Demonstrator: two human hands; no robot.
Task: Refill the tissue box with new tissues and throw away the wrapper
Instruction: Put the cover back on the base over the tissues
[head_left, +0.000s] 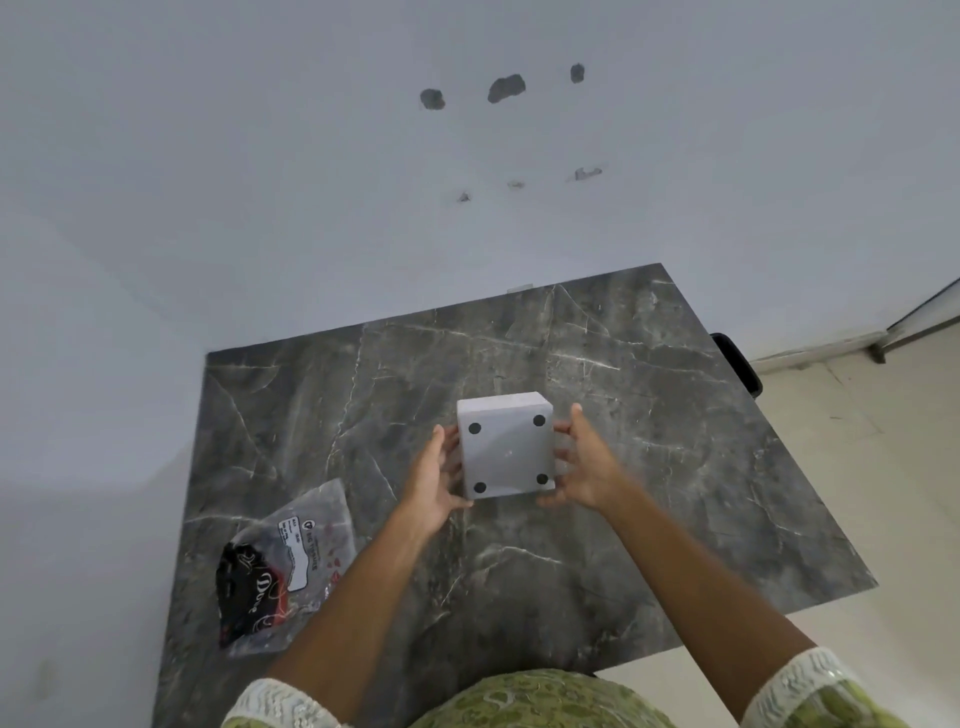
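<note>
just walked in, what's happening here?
A person holds a grey tissue box between the left hand and the right hand above the marble table, its underside with four black pads facing the camera. The plastic wrapper lies on the table's left side, not yet thrown away.

I seem to be in a plain room of a home: a dark marble-look table (649, 415) pushed against a bare white wall (260, 182) at twelve o'clock, patched holes (506, 88) in its paint, pale floor tiles (883, 467) at three o'clock.
</note>
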